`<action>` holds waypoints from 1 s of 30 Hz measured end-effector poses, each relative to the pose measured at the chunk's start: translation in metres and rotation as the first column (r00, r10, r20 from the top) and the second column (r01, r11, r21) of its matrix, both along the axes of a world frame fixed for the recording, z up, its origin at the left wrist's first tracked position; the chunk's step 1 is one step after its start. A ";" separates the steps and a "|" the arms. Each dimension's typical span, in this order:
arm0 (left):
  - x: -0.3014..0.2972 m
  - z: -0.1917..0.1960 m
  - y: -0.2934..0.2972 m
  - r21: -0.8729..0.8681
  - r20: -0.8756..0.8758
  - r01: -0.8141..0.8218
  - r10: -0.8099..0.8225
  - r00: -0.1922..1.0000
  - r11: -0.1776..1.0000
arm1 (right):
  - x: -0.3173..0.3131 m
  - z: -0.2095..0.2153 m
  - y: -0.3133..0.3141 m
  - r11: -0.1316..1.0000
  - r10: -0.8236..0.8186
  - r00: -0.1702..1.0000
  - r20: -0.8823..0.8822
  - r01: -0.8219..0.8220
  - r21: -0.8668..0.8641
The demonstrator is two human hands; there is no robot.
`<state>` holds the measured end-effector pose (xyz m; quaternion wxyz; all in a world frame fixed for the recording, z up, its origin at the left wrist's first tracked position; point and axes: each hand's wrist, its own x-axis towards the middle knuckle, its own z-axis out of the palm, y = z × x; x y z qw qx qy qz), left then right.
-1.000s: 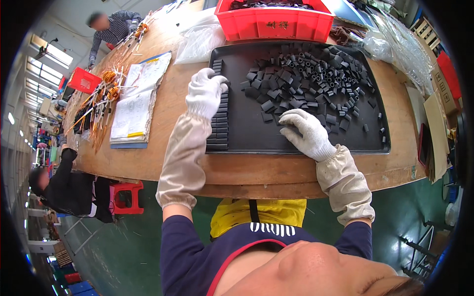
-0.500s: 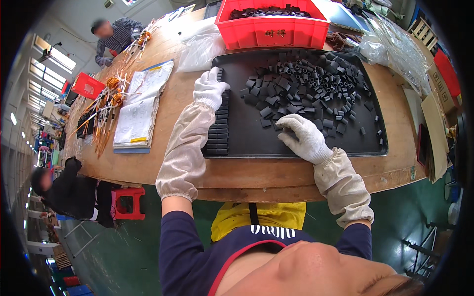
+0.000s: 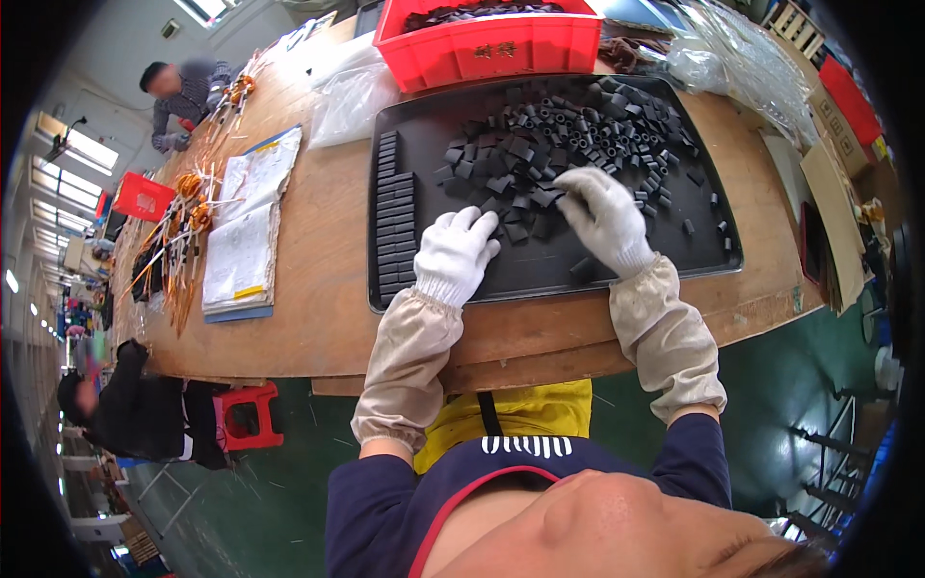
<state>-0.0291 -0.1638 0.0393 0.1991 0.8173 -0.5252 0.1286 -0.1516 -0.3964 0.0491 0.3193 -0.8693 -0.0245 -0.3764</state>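
A shallow black tray (image 3: 540,272) lies on the wooden table, holding a loose heap of short black tube pieces (image 3: 578,135). Along its left side, more tube pieces (image 3: 396,226) lie side by side in neat stacked columns. My left hand (image 3: 456,252), in a white glove, is over the tray between these columns and the heap, fingers apart, fingertips close to the heap's near left edge. My right hand (image 3: 609,217), also gloved in white, reaches over the heap's near edge with bent fingers and a gap at the thumb; I see no piece held in it.
Behind the tray stands a red bin (image 3: 487,46) of black pieces. Left of it are clear plastic bags (image 3: 352,101), an open paper booklet (image 3: 249,217) and orange-wound wire bundles (image 3: 198,193). Bubble wrap (image 3: 752,72) and cardboard (image 3: 836,207) lie right. Two people sit at left.
My left hand has left the columns of tube pieces and come right and nearer, beside the heap. My right hand has moved slightly up, onto the heap's near edge. The whole view has shifted somewhat.
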 end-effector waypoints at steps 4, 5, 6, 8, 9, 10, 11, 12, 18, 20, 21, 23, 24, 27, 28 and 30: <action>0.004 -0.014 0.001 -0.131 -0.070 0.024 -0.034 0.997 0.991 | -0.005 -0.007 -0.034 0.817 -0.489 0.870 -0.068 0.429 -0.386; 0.003 -0.014 0.000 -0.124 -0.083 0.015 -0.025 0.996 0.992 | -0.010 -0.013 -0.041 0.773 -0.553 0.825 -0.116 0.455 -0.443; 0.000 -0.012 0.000 -0.115 -0.096 -0.001 -0.010 0.995 0.993 | -0.014 -0.012 -0.042 0.739 -0.597 0.785 -0.165 0.459 -0.492; -0.002 -0.010 0.001 -0.097 -0.112 -0.026 0.015 0.994 0.995 | -0.017 -0.014 -0.046 0.687 -0.669 0.695 -0.264 0.443 -0.576; -0.002 -0.010 0.001 -0.092 -0.117 -0.035 0.024 0.993 0.995 | -0.018 -0.016 -0.048 0.682 -0.671 0.690 -0.271 0.430 -0.592; -0.003 -0.009 0.001 -0.087 -0.123 -0.044 0.033 0.992 0.995 | -0.018 -0.017 -0.049 0.677 -0.672 0.686 -0.278 0.416 -0.607; -0.004 -0.008 0.000 -0.083 -0.115 -0.041 0.031 0.993 0.996 | -0.018 -0.018 -0.049 0.671 -0.673 0.682 -0.285 0.402 -0.623; -0.006 -0.004 0.000 -0.080 -0.107 -0.041 0.032 0.994 0.996 | -0.019 -0.016 -0.048 0.667 -0.662 0.707 -0.249 0.404 -0.626; -0.009 -0.007 -0.007 0.057 -0.001 -0.124 0.125 0.992 0.991 | 0.001 -0.010 -0.006 0.984 -0.160 0.982 -0.098 0.151 -0.094; -0.010 -0.011 -0.007 -0.077 -0.078 -0.116 0.110 0.991 0.990 | 0.002 -0.007 0.019 0.998 0.014 0.996 -0.088 -0.019 -0.064; -0.011 -0.012 -0.006 -0.144 -0.114 -0.118 0.102 0.988 0.983 | 0.003 -0.005 0.030 0.985 0.074 0.996 -0.053 -0.081 -0.151; -0.011 -0.005 0.000 -0.298 -0.457 -0.124 -0.028 0.889 0.947 | -0.004 -0.003 0.045 0.968 0.076 0.983 -0.166 -0.113 -0.226; -0.009 -0.004 0.003 -0.346 -0.638 -0.150 -0.115 0.761 0.926 | -0.006 -0.002 0.051 0.968 0.094 0.979 -0.181 -0.132 -0.212; -0.012 -0.001 0.004 -0.350 -0.829 -0.159 -0.226 0.512 0.923 | -0.009 -0.004 0.056 0.986 0.116 0.978 -0.172 -0.134 -0.100; -0.017 0.001 0.003 -0.375 -0.871 -0.163 -0.286 0.400 0.913 | -0.012 -0.006 0.057 0.993 0.092 0.985 -0.143 -0.101 -0.058; -0.022 -0.001 -0.002 -0.464 -0.873 -0.139 -0.424 0.241 0.875 | -0.009 -0.008 0.054 0.998 0.069 0.997 -0.037 -0.070 -0.007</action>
